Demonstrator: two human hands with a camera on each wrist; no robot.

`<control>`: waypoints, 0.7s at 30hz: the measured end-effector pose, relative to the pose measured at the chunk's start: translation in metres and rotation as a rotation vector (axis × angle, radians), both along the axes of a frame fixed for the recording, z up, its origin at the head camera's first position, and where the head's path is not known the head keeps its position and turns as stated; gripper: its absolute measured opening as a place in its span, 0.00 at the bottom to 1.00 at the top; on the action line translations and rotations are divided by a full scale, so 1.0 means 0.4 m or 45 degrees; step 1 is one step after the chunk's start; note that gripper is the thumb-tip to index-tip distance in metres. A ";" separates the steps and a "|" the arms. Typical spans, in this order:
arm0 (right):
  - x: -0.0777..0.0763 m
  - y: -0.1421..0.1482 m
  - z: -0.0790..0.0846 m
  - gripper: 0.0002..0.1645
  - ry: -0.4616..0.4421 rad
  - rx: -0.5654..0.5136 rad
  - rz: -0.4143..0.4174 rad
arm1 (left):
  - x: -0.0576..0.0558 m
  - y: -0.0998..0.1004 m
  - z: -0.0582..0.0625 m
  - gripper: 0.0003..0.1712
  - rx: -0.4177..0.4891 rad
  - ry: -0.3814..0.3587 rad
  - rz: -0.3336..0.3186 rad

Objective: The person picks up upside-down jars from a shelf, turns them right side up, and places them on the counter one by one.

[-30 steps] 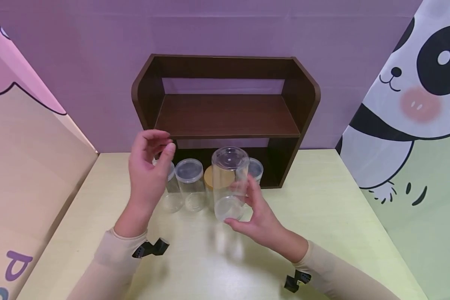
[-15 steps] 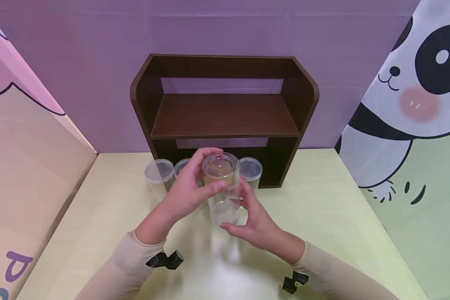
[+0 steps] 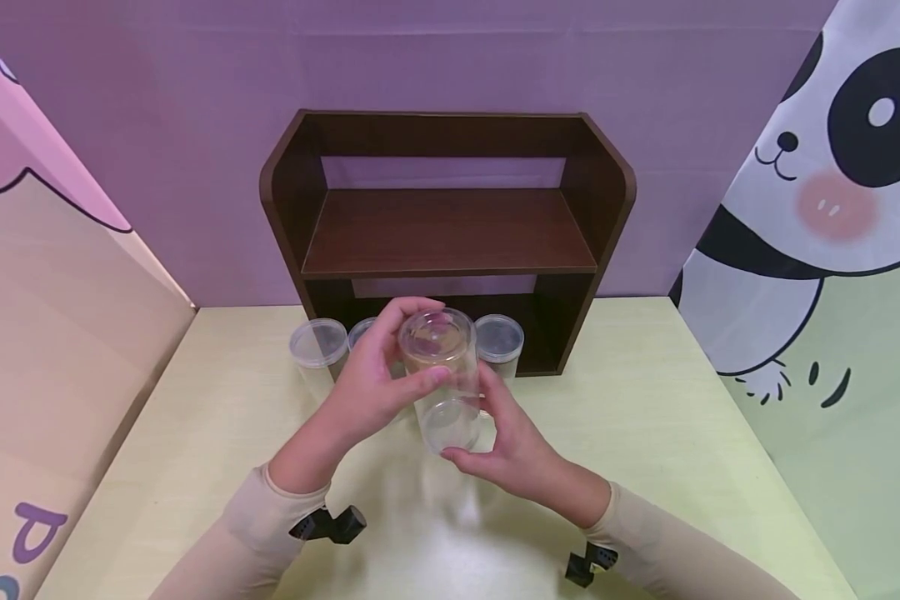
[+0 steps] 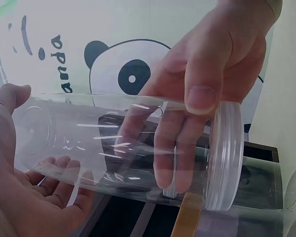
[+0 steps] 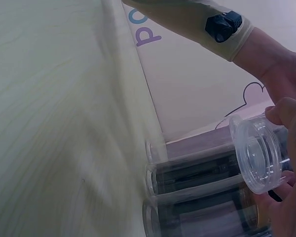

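Above the table I hold a clear plastic jar [image 3: 447, 423] upside down, its base up and its lid [image 4: 227, 155] at the lower end. My left hand [image 3: 371, 383] grips the jar near its base, the thumb across the near side. My right hand [image 3: 513, 442] grips the lower part beside the lid, thumb in front and fingers behind. Behind it stand other lidded clear jars: one at the left [image 3: 318, 346], one partly hidden by my left hand [image 3: 359, 331], and one at the right [image 3: 499, 340]. A yellow-brown lid [image 4: 186, 217] shows in the left wrist view.
A dark brown two-level shelf [image 3: 450, 229] stands at the back of the pale table [image 3: 645, 400], close behind the jars. A purple backdrop [image 3: 450, 67] and printed side panels [image 3: 832, 333] enclose the table.
My left hand has come across from the left, away from the standing jars, and taken hold of the held jar's upper part. The held jar has shifted slightly left and down.
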State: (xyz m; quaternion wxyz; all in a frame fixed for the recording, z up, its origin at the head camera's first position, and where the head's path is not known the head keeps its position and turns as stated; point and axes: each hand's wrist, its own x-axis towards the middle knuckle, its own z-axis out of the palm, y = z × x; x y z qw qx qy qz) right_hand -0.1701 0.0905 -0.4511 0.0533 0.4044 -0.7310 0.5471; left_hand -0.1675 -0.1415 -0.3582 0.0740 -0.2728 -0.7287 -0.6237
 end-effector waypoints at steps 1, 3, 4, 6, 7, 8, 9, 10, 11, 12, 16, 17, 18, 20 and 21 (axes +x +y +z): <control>0.001 0.000 0.000 0.65 -0.013 0.004 0.000 | 0.001 0.000 0.001 0.37 0.001 0.000 -0.001; 0.003 0.002 -0.001 0.63 -0.041 0.015 -0.003 | 0.002 0.000 0.002 0.37 0.002 0.001 -0.002; 0.004 0.003 -0.001 0.62 -0.056 0.021 -0.004 | 0.002 0.000 0.002 0.37 0.004 0.003 -0.001; 0.005 0.005 -0.004 0.60 -0.089 0.031 -0.010 | 0.003 -0.001 0.004 0.37 0.012 0.000 -0.007; 0.005 0.006 -0.005 0.60 -0.103 0.034 -0.012 | 0.003 -0.001 0.005 0.38 0.022 0.002 -0.015; 0.006 0.007 -0.007 0.59 -0.111 0.037 -0.014 | 0.003 -0.002 0.006 0.38 0.031 0.005 -0.019; 0.005 0.008 -0.008 0.58 -0.114 0.038 -0.014 | 0.003 -0.004 0.006 0.39 0.042 0.009 -0.024; 0.006 0.010 -0.007 0.58 -0.114 0.039 -0.016 | 0.003 -0.006 0.007 0.40 0.051 0.012 -0.028; 0.006 0.012 -0.007 0.58 -0.111 0.040 -0.020 | 0.003 -0.009 0.007 0.40 0.064 0.015 -0.035; 0.006 0.014 -0.007 0.57 -0.101 0.043 -0.024 | 0.002 -0.012 0.007 0.41 0.080 0.021 -0.043; 0.008 0.027 0.004 0.56 -0.092 0.063 -0.054 | 0.001 -0.030 0.007 0.40 0.128 0.039 -0.062; 0.007 0.031 0.006 0.55 -0.094 0.065 -0.059 | 0.001 -0.037 0.006 0.40 0.132 0.047 -0.064; 0.005 0.035 0.008 0.54 -0.093 0.068 -0.064 | 0.000 -0.045 0.005 0.40 0.133 0.056 -0.066; 0.001 0.045 0.011 0.53 -0.091 0.064 -0.059 | -0.002 -0.062 0.004 0.39 0.124 0.078 -0.066; -0.002 0.050 0.013 0.53 -0.085 0.060 -0.053 | -0.003 -0.072 0.002 0.39 0.111 0.092 -0.067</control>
